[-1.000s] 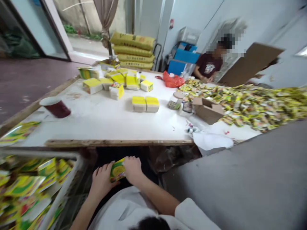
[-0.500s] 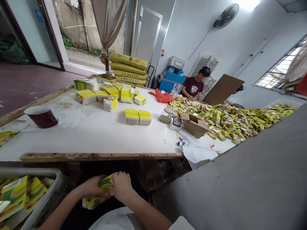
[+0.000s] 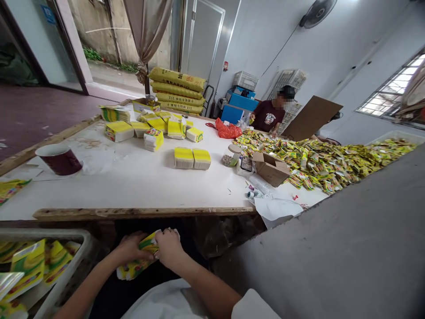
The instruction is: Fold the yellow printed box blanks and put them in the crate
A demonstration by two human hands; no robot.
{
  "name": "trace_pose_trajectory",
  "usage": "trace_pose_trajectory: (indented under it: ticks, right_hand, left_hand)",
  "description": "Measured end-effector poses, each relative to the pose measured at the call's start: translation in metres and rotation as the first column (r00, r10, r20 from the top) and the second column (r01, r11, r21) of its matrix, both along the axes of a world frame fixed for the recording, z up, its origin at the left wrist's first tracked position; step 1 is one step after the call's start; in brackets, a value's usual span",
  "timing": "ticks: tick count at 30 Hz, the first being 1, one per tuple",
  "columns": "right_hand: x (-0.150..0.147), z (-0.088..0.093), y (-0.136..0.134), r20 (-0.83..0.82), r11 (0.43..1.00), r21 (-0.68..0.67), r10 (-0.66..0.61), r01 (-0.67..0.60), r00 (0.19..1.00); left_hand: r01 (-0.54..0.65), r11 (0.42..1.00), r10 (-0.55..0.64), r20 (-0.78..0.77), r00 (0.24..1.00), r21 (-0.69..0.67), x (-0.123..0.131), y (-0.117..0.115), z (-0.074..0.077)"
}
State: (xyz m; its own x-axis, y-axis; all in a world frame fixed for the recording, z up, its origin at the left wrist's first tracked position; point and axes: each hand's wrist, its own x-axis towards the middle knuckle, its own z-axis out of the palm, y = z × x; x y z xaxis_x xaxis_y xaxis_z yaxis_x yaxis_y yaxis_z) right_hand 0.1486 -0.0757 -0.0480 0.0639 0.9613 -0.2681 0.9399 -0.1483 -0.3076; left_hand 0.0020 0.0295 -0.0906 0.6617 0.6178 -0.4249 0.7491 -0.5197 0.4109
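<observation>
Apparently the step in hand is gathering and squaring up some yellow packets [image 3: 131,270], which sit low in the frame, left of centre, over the person's lap. The left hand [image 3: 133,248] is clasped about their near side, thumb across the front, while the right hand [image 3: 168,248] grips the upper right end, fingers curled over it; the hands are close together, with packets between them. A next move would seem to call for a firm two-handed squeeze, lest the lower packets slip out of line. Both forearms angle inward from the bottom edge, elbows bent, wrists below the table edge [image 3: 146,213]. At lower left stands a crate [image 3: 79,237] of similar packets; mid-frame, two neat stacks [image 3: 183,158] touch on the table [image 3: 139,190], with a mug [image 3: 59,159] to their left.
</observation>
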Motion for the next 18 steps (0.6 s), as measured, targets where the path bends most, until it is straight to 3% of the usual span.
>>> trace_pose_trajectory:
  ticks: [6,10,12,14,15,17,18]
  right_hand:
    - [0.005,0.009,0.001,-0.071,1.000,-0.017,0.012,-0.013,0.997]
    - [0.016,0.009,0.003,-0.144,1.000,0.000,0.017,-0.017,0.989]
    - [0.023,0.010,0.003,-0.216,1.000,0.011,-0.007,0.010,0.976]
    - [0.028,0.014,0.003,-0.395,0.995,0.037,-0.069,0.090,0.916]
    - [0.030,0.017,0.003,-0.517,0.989,0.046,-0.098,0.142,0.850]
    - [0.028,0.023,0.003,-0.731,0.974,0.042,-0.122,0.223,0.671]
    - [0.024,0.026,0.003,-0.791,0.972,0.035,-0.116,0.234,0.601]
  left_hand:
    - [-0.004,1.000,-0.002,0.206,0.979,0.029,-0.009,-0.005,-0.011]
    - [-0.145,0.978,0.065,0.444,0.893,0.147,-0.030,-0.007,-0.017]
    - [-0.299,0.935,0.122,0.616,0.778,0.192,-0.042,-0.016,-0.013]
    - [-0.505,0.856,0.232,0.792,0.565,0.111,-0.051,-0.033,-0.005]
    - [-0.595,0.804,0.299,0.856,0.423,0.013,-0.053,-0.044,-0.001]
    - [-0.643,0.737,0.406,0.897,0.175,-0.209,-0.052,-0.066,0.008]
    - [-0.638,0.723,0.461,0.873,0.158,-0.266,-0.049,-0.076,0.012]
